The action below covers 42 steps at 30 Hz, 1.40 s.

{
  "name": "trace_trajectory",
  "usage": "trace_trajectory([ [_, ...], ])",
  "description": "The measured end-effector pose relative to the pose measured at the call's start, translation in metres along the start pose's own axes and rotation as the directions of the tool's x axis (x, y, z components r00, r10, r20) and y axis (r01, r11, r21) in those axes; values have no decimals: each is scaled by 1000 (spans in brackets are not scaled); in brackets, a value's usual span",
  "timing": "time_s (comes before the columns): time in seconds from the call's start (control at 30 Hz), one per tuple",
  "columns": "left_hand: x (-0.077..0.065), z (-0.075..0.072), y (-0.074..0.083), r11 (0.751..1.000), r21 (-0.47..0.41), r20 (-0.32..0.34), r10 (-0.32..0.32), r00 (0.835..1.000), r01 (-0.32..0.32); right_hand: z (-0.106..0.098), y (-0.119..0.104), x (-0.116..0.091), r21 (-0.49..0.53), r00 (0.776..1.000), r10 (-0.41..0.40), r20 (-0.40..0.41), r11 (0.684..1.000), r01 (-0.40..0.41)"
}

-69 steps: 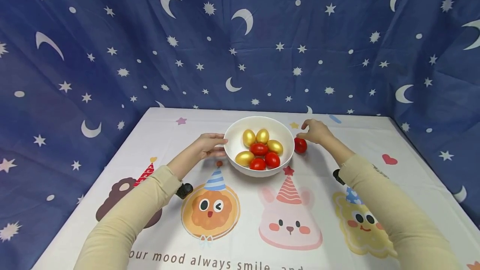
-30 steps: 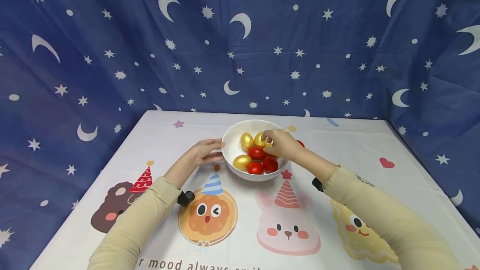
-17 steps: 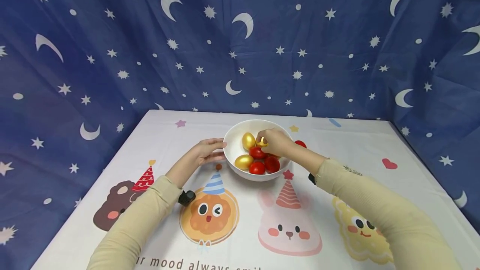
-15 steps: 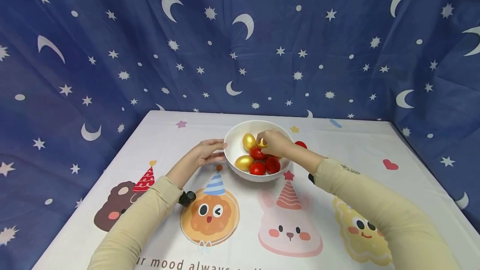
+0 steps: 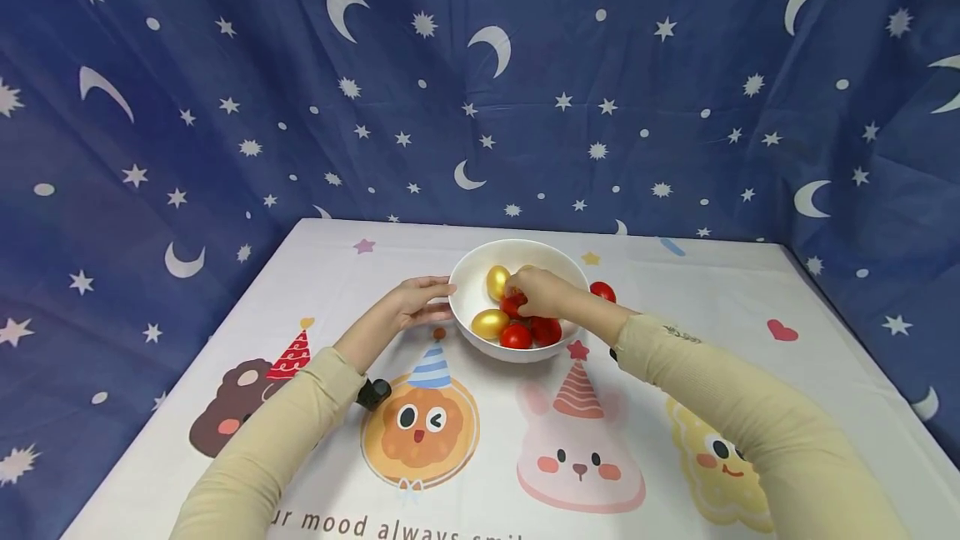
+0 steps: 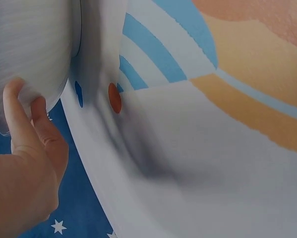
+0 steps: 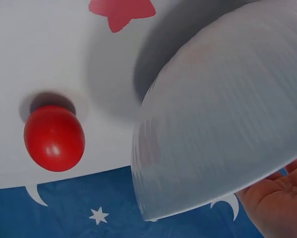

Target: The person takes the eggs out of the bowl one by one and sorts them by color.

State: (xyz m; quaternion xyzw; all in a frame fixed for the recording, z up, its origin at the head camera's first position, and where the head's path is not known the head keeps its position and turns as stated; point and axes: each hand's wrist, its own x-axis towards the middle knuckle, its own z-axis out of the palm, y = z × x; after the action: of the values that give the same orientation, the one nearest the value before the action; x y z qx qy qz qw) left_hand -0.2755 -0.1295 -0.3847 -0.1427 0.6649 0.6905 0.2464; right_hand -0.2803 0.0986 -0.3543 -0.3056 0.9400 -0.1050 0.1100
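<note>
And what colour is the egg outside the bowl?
The egg is red, clearest in the right wrist view.

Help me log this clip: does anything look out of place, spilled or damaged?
One red egg lies alone on the tablecloth, just right of the white bowl, which looks odd because the other eggs in view are inside it. I see no spill or damage, though the right hand hides part of the bowl's inside.
</note>
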Motion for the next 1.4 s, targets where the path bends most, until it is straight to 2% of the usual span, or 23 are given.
trace_trajectory([
  [0.37,0,-1,-1,1000,-2,-5,0,1000,0,8,-4,8,-22,999,13,31,1000,-13],
  [0.8,-3,0,0,1000,-6,-16,4,1000,-4,15,-9,11,-68,998,61,-21,996,-62],
  [0.93,-3,1,0,1000,-8,-21,2,1000,-2,15,-10,10,-53,997,78,-18,995,-79],
  [1.23,-3,1,-3,1000,27,-16,-9,1000,10,15,-9,5,-68,999,40,-32,997,-42],
  [1.4,-4,0,-1,1000,20,-9,6,1000,-6,10,-9,6,-73,998,30,-50,997,-34],
])
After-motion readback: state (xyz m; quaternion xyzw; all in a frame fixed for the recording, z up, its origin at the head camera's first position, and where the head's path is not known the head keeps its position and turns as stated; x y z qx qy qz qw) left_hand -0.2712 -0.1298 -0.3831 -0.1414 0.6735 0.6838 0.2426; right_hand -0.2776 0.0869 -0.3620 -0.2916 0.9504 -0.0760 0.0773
